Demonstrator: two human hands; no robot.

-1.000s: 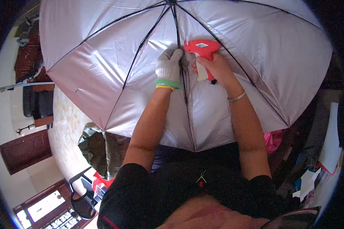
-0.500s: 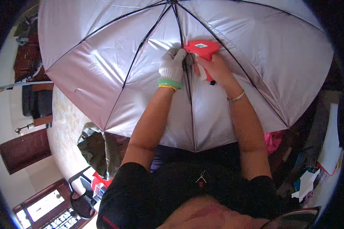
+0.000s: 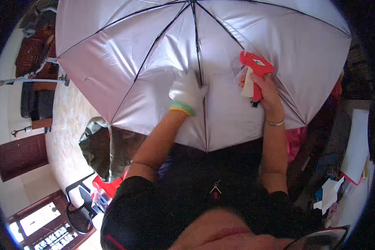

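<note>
A silver-lined umbrella (image 3: 233, 108) is spread open before me, its inner side facing me and its dark ribs meeting at the top. My left hand (image 3: 186, 92), in a white knit glove with a green cuff, is beside the middle rib (image 3: 198, 50). Motion blurs its fingers, but the thumb stands apart from them and nothing shows in the hand. To the right, my bare right hand (image 3: 267, 88) grips a red tagging gun (image 3: 257, 64) with a pale trigger. The gun is off the middle rib, in front of the right-hand panel.
An open dark bag or sack (image 3: 98, 146) stands on the light floor at left. Below it are a red bag (image 3: 108, 185) and a black mesh chair (image 3: 80, 216). Pink material (image 3: 295, 143) shows under the umbrella's right edge. White papers (image 3: 331, 193) lie at far right.
My right hand has carried the tagging gun right and slightly down, away from the middle rib. My left hand has slid down along that rib. The umbrella has shifted slightly upward.
</note>
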